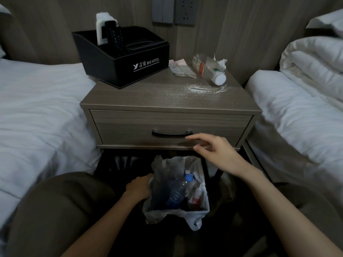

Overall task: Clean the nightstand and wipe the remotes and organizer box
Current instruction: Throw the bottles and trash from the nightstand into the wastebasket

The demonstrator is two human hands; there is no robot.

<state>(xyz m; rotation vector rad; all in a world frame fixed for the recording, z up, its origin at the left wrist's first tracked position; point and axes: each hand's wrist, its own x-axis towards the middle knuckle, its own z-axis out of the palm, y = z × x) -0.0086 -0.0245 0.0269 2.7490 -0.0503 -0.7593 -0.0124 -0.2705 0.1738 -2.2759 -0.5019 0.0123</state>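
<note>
The wooden nightstand (133, 95) stands between two beds. On its back left sits a black organizer box (130, 60) holding a black remote (117, 38) and a white remote (101, 27). At the back right lie an empty plastic bottle (209, 70) on its side, a crumpled tissue (221, 62) and torn wrappers (181, 69). White powder (196, 89) is scattered on the top's right part. My left hand (138, 187) grips the rim of a bagged trash bin (178, 212) below the nightstand. My right hand (215, 151) hovers above the bin with fingers spread, holding nothing.
Inside the bin lies a bottle with a blue cap (179, 190) among other rubbish. The drawer (172, 127) is closed, with a black handle (172, 134). White-sheeted beds (40, 108) (297, 112) flank both sides. Wall sockets (184, 11) sit above.
</note>
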